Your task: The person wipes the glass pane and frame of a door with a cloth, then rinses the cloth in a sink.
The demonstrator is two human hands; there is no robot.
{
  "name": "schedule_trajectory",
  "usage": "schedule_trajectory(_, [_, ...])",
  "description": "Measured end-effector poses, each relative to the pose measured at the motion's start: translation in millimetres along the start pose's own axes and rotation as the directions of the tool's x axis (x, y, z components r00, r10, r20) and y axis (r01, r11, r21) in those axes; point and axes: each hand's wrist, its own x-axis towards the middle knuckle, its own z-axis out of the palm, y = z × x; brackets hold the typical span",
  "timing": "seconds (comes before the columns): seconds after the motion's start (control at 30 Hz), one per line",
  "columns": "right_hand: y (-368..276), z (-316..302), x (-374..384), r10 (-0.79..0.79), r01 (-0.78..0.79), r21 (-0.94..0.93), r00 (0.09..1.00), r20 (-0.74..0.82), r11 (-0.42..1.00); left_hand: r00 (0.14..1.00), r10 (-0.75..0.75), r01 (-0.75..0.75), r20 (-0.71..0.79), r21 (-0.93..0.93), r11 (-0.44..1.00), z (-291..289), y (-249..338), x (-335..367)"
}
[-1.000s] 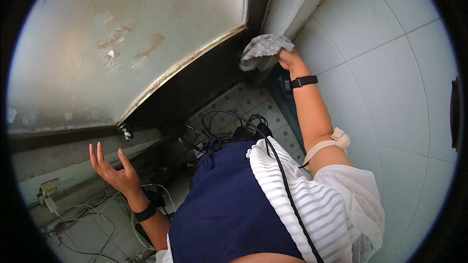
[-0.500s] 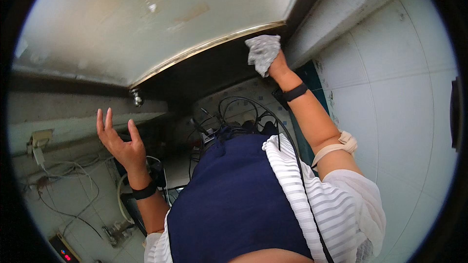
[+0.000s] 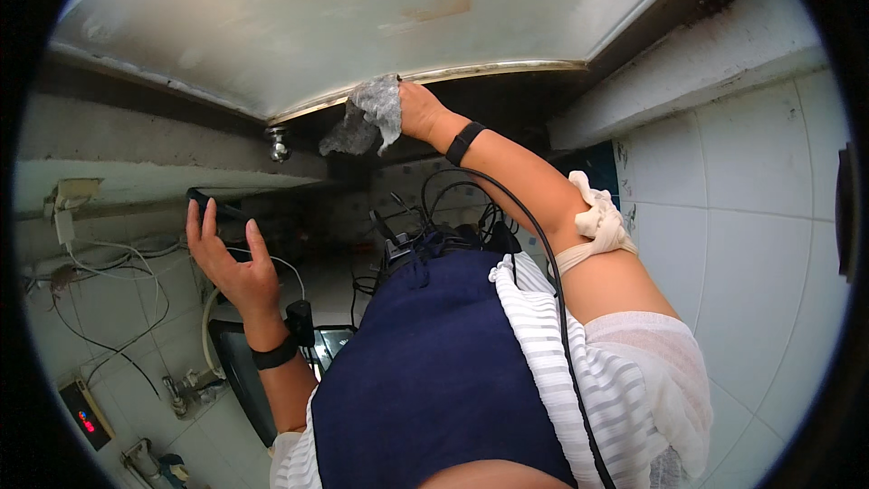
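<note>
Head view: right hand [image 3: 420,112] has a crumpled grey cloth [image 3: 378,110] bunched in its grip, right by the edge of that frosted panel [image 3: 272,36]; left hand [image 3: 239,273] kinda floats, fingers spread, below the shiny metal knob [image 3: 278,144]

pale tiled wall [image 3: 760,163] at right beside a stained grey ledge [image 3: 679,72]; tiled floor [image 3: 389,181].

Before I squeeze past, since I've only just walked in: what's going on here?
A person's right hand grips a crumpled grey cloth at the lower edge of a large pale panel; whether the cloth touches it is hard to tell. The left hand is raised with fingers spread, seemingly empty, nearest a shiny metal knob.
</note>
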Motion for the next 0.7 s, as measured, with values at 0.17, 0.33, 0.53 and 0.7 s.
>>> schedule_trajectory(0.17, [39, -25, -48, 0.003, 0.015, 0.062, 0.960, -0.281, 0.998, 1.000, 0.021, -0.021, -0.001, 0.007, 1.000, 3, 1, 6])
schedule_trajectory(0.33, [88, -61, -109, 0.025, -0.063, -0.112, 0.948, -0.316, 0.992, 0.999, 0.049, -0.049, 0.006, 0.015, 0.999, 2, 0, 2])
schedule_trajectory(0.53, [104, -104, -149, 0.305, -0.393, -0.142, 0.857, -0.415, 0.909, 1.000, 0.001, 0.000, -0.012, 0.064, 0.998, -12, -11, -14])
schedule_trajectory(0.7, [36, -56, -87, 0.071, -0.182, -0.373, 0.953, -0.294, 0.910, 1.000, 0.008, -0.009, 0.012, 0.058, 0.998, -6, -16, -17])
